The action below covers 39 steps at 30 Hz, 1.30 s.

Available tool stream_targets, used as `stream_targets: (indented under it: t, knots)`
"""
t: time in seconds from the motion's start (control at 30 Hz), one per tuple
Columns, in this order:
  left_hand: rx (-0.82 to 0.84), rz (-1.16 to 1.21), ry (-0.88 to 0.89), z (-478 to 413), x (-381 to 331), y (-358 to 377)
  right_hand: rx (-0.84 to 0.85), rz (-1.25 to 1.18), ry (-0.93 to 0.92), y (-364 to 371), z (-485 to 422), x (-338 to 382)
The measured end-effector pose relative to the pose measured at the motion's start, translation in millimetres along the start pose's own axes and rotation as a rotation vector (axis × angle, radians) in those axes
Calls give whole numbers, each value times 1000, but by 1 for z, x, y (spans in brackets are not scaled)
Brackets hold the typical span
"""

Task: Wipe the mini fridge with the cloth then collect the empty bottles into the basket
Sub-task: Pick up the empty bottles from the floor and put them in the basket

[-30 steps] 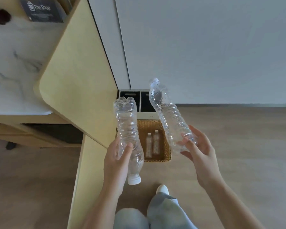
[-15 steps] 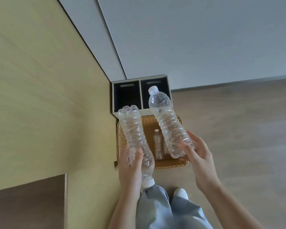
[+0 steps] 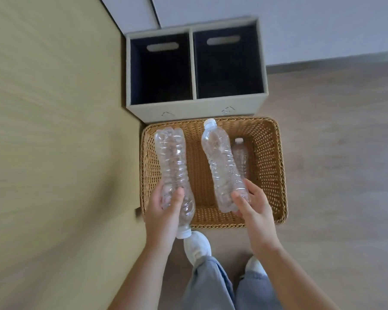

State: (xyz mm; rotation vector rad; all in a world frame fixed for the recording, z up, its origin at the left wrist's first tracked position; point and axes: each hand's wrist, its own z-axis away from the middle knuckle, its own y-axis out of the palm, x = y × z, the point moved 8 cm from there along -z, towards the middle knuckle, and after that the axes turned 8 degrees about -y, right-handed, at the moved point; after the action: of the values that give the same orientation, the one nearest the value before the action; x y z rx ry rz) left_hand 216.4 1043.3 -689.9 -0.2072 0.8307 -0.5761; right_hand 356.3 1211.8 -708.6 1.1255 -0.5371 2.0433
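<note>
**Over the basket, a bottle in each hand**

On the floor, the wicker basket (image 3: 269, 166) has one small clear bottle (image 3: 241, 157) lying along its right side, white cap pointing away. Just behind it, a grey bin (image 3: 195, 108) shows two dark-lined compartments.

The left hand (image 3: 161, 215) grips the left bottle (image 3: 173, 157) near its neck, fingers and thumb curled round it. Its white cap points toward the person and its base hangs over the basket's left rim.

The right hand (image 3: 255, 209) clasps the right bottle (image 3: 220, 162) at its base end, above the basket's middle, cap pointing away.

Both held bottles are clear, ribbed, crumpled plastic.
</note>
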Motion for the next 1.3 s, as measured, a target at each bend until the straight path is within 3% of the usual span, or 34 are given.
stream_targets:
  t: [0.47, 0.83, 1.3]
  knots:
    - [0, -184, -47, -140, 129, 59, 67, 86, 144, 32, -86, -184]
    - [-29, -310, -24, -202, 169, 75, 78, 383, 62, 65, -128, -233]
    - [22, -334, -52, -234, 193, 84, 183, 538, 251, 69, -143, -273]
